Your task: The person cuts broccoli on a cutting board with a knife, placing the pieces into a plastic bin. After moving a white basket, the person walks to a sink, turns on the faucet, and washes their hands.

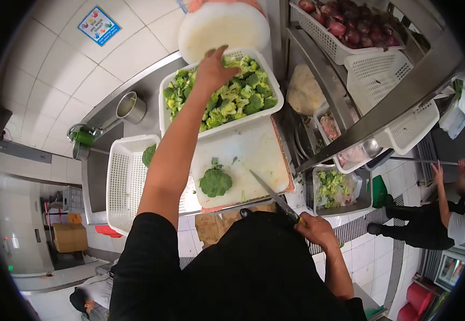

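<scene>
My left hand [214, 70] reaches over a white basket [164, 115] heaped with cut broccoli florets [241, 99]. Its fingers are spread near the basket's far rim, and I see nothing in them. Low on the right, my right hand [317, 231] is closed around the handle of a kitchen knife [276, 198]. The blade points up and left across the white cutting board [243, 144]. A broccoli head [216, 182] lies on the board left of the knife tip, among small green scraps. My left forearm covers part of the basket on the left.
A second white basket [115, 182] with another broccoli head [148, 155] stands at left. Behind are a round white board [224, 29] and a metal pot [131, 108]. A rack at right holds red onions [353, 24]. Below it sits a scrap bin [369, 187]. Other people are at both sides.
</scene>
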